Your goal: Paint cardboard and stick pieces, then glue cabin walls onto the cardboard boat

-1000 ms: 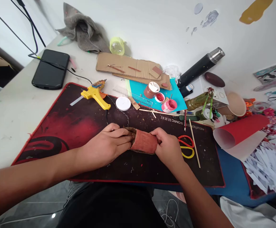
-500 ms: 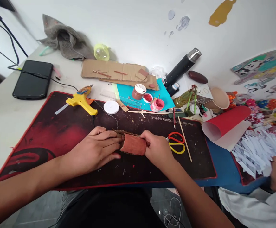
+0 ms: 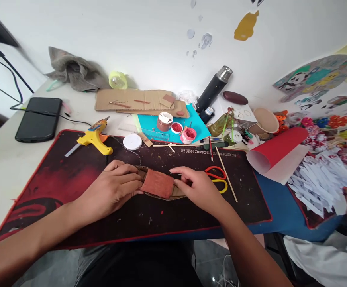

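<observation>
A curved cardboard piece with a reddish-brown painted patch (image 3: 158, 184) lies on the dark red desk mat (image 3: 56, 179). My left hand (image 3: 113, 190) lies over its left end, fingers flat and pressing it down. My right hand (image 3: 197, 187) rests on its right end, fingers stretched and pressing the brown cardboard edge. Red and yellow scissors (image 3: 218, 177) lie just right of my right hand.
A yellow glue gun (image 3: 94, 137), a white lid (image 3: 132, 142), paint pots (image 3: 177, 129) on teal paper, thin sticks (image 3: 225, 173), cardboard sheets (image 3: 137, 99), a black flask (image 3: 213, 87), a phone (image 3: 38, 118) and a red paper roll (image 3: 276, 149) surround the mat. Another person's sleeve (image 3: 325, 251) shows at bottom right.
My right hand has loosened from gripping the patch end and now lies with fingers stretched on the cardboard. The camera has tilted up and shifted.
</observation>
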Demonstrator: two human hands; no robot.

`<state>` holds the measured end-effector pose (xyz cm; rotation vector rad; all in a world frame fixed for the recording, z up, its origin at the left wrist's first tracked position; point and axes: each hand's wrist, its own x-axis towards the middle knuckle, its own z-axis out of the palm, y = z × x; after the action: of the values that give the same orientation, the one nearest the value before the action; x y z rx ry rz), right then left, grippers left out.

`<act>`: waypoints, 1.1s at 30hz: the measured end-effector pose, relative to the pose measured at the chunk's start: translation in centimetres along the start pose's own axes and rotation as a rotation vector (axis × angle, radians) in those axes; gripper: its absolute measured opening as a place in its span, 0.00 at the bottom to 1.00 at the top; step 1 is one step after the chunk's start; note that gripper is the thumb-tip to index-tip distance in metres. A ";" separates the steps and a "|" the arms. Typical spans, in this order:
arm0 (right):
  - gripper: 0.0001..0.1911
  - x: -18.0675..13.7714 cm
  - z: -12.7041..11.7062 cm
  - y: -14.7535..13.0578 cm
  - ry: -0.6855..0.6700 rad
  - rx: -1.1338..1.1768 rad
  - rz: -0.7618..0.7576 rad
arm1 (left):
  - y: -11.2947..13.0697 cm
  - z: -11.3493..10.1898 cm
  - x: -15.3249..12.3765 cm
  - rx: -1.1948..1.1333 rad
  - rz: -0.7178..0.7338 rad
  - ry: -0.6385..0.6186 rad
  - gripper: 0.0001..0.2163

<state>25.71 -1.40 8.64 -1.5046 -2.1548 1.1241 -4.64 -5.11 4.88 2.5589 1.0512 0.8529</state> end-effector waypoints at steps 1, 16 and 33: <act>0.15 -0.2 -0.3 0.4 0.028 0.046 0.006 | -0.3 -0.2 -0.1 -0.013 0.010 -0.014 0.08; 0.18 0.5 4.1 1.6 -0.103 0.748 0.185 | 0.3 2.3 1.6 0.032 -0.466 0.184 0.08; 0.32 2.4 4.9 1.2 -0.183 1.330 0.016 | 1.2 0.8 6.9 -0.706 -0.702 0.091 0.11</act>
<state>22.50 -1.19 4.08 -0.7555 -0.9065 2.0821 0.45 -1.08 7.68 1.4453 1.2592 0.9129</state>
